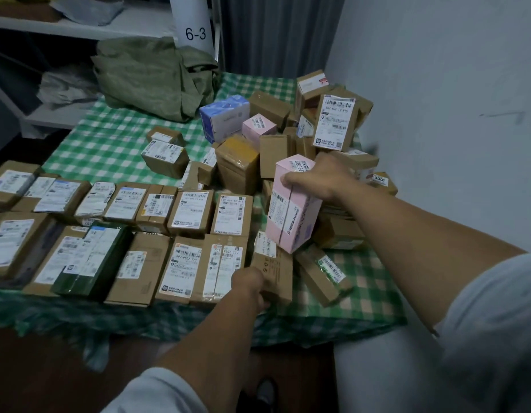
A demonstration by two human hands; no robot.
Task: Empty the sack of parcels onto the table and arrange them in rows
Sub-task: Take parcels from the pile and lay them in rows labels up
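Sacking lies crumpled and slack at the far left corner of the table (109, 144): the green sack (151, 76) sits collapsed on the checked cloth, and I cannot see inside it. Loose parcels form a heap (311, 129) on the table's right side, against the wall, boxes tipped at all angles. Along the table's near left, flat brown parcels lie labels-up in two rows (124, 228), edge to edge.

My right hand (320, 177) clamps the top end of a pink box (291, 210), fingers curled over one side, thumb hidden behind. The box stands nearly upright, its long axis running from the heap down toward the table's near edge, its lower end just above the parcels there. My left hand (252, 286) closes around the near corner of a brown carton (273, 272) at the right end of the front row; the carton's long axis points away from me, and it lies against the labelled parcel beside it.
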